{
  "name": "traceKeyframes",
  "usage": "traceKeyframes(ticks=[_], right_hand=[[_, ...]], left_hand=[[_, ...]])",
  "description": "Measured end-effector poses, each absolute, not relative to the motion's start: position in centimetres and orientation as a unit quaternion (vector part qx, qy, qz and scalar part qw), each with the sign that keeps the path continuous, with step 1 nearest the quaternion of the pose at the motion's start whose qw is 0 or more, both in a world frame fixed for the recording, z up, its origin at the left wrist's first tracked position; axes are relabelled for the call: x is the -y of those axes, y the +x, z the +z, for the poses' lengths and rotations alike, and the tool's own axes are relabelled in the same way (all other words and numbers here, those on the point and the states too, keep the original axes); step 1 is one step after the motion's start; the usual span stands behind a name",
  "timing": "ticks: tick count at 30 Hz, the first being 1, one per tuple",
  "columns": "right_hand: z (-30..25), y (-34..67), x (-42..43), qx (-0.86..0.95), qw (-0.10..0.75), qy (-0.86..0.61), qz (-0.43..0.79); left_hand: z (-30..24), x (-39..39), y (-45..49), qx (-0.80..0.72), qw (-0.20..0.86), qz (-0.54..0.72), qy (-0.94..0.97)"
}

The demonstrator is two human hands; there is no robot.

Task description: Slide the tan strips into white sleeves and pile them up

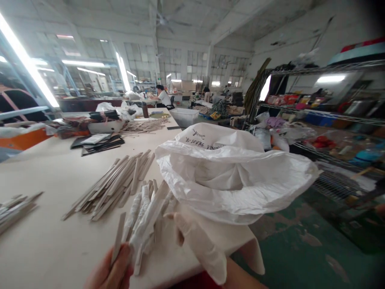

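My left hand (112, 269) is at the bottom edge, closed around a bundle of pale flat strips (143, 220) that fans up and to the right over the table. My right hand (178, 227) shows only a thumb and part of the palm. It is wrapped in the lower edge of a big white woven bag (237, 176) and grips it. The bag's wide mouth gapes open just beyond the table's near right corner, with handwriting on its far flap. The strip tips almost touch the bag's rim.
A loose pile of the same strips (116, 184) lies on the cream table (54, 241); another small pile (15, 208) lies at the left edge. Dark sheets (99, 143) and clutter are farther back. Wire shelving (331, 120) stands right, above a green floor (300, 249). A person (162, 97) sits far off.
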State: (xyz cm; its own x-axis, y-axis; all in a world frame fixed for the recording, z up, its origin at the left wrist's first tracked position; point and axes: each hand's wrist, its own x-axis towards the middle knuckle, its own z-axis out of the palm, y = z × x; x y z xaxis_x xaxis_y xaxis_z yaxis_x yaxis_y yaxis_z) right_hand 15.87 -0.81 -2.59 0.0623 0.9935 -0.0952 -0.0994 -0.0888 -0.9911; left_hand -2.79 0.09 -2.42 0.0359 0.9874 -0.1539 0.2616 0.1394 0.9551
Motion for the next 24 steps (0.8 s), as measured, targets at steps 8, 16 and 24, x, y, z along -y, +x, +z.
traceKeyframes(ticks=[8, 16, 24], right_hand=[[0.5, 30.3, -7.5, 0.349, 0.612, -0.673, 0.224], [-0.3, 33.9, -13.4, 0.215, 0.620, -0.639, 0.402], [1.0, 33.7, -12.1, 0.151, 0.679, -0.557, 0.455]], left_hand=[[-1.6, -5.0, -1.5, -0.556, 0.606, 0.398, 0.407], [-1.9, -3.0, -1.4, -0.530, 0.535, 0.459, 0.472], [-1.0, -2.0, -0.3, -0.526, 0.555, 0.423, 0.486]])
